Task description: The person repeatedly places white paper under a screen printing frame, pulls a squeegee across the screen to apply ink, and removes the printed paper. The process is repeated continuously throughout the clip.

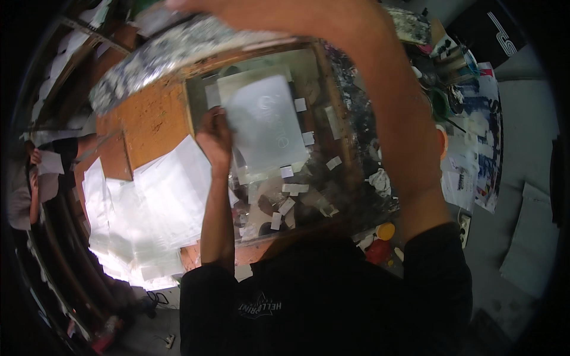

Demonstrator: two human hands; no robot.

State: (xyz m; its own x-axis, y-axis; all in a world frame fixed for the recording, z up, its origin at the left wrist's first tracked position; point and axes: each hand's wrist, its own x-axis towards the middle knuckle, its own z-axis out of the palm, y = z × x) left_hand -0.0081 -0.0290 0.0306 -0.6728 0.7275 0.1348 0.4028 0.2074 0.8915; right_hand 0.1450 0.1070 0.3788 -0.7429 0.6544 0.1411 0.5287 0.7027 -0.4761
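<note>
My left hand is at the left edge of a pale, translucent white sheet with faint lettering on it. Its fingers are curled and closed on that edge. The sheet lies on a glass-like panel in a worn wooden frame. My right arm arches over the panel's far right side. At the top edge of the head view my right hand is cut off and blurred, so its fingers are hidden. Just below it runs a paint-speckled, silvery bar.
Loose white sheets are heaped left of the panel on an orange-brown board. Several small white pieces dot the panel. A yellow lid and paint pots stand right. Another person's hand holds paper at far left.
</note>
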